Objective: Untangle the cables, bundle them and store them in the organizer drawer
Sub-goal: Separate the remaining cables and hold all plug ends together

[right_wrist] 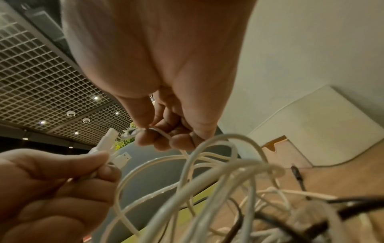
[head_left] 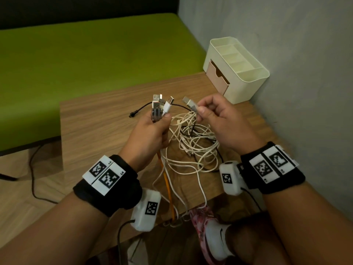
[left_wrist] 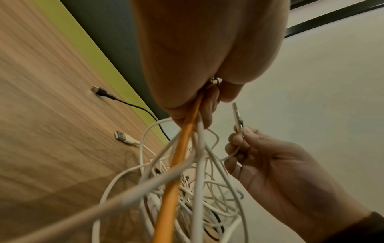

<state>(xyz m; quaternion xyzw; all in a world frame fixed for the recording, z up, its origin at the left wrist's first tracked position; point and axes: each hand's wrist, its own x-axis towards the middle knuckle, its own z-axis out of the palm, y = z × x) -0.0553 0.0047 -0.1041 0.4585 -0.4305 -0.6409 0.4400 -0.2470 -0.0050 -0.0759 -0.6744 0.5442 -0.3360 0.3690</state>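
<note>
Left hand point(head_left: 150, 131) clenched round a bunch of plugs point(head_left: 159, 106); right hand point(head_left: 219, 121) pinched one plug point(head_left: 190, 104) above tangled cables point(head_left: 193, 148).

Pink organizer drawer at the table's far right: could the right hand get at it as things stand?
Probably not yet. The way to the closed pink drawer looks free, but the right hand pinches a silver USB plug whose cable runs into the tangled white cables.
</note>
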